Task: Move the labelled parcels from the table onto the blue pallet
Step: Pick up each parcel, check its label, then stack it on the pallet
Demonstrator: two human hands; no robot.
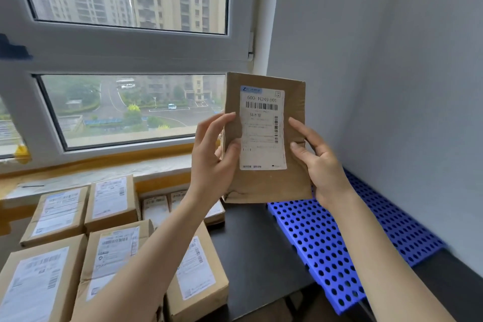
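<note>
The left hand (211, 154) and right hand (317, 162) each pinch one side edge of the flat brown paper parcel with a white barcode label (264, 138), held upright in the air above the near-left corner of the blue perforated plastic pallet (339, 248). The pallet shows no parcels; more labelled brown parcels (109, 243) lie on the dark bench (248, 256) left of the pallet. Recommended: lower the parcel flat, label up, toward the pallet's far corner, leaving room for the rest.

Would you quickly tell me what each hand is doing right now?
Left hand: grips the left edge of the raised parcel.
Right hand: grips the same parcel's right edge.
</note>
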